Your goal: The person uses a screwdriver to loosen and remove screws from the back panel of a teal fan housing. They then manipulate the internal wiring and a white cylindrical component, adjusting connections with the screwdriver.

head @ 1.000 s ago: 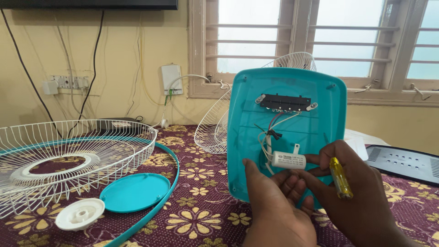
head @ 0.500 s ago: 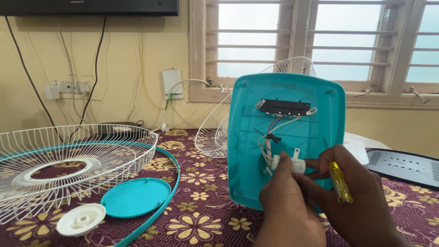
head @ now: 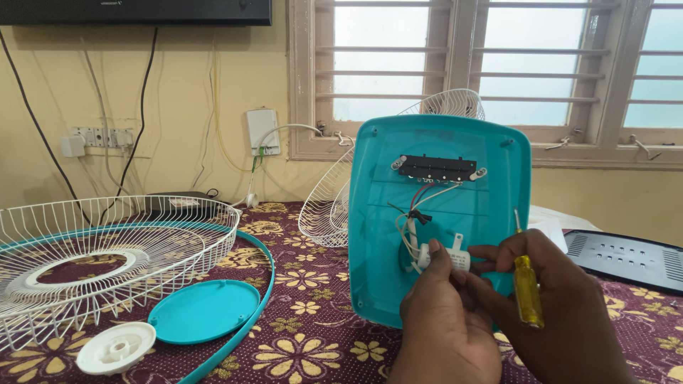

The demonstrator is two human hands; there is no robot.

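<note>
1. Floral maroon cloth covers the surface, with a white wire fan guard and a teal round cap at left
2. Upright at centre stands a teal fan housing
3. Left hand pinches the white capacitor inside it
4. Right hand closes around a yellow screwdriver, fingertips touching the capacitor

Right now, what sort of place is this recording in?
Probably a room in a home, used for fan repair: a floral cloth covers the surface, a louvred window and wall sockets sit behind, and white fan guards lie about.
</note>
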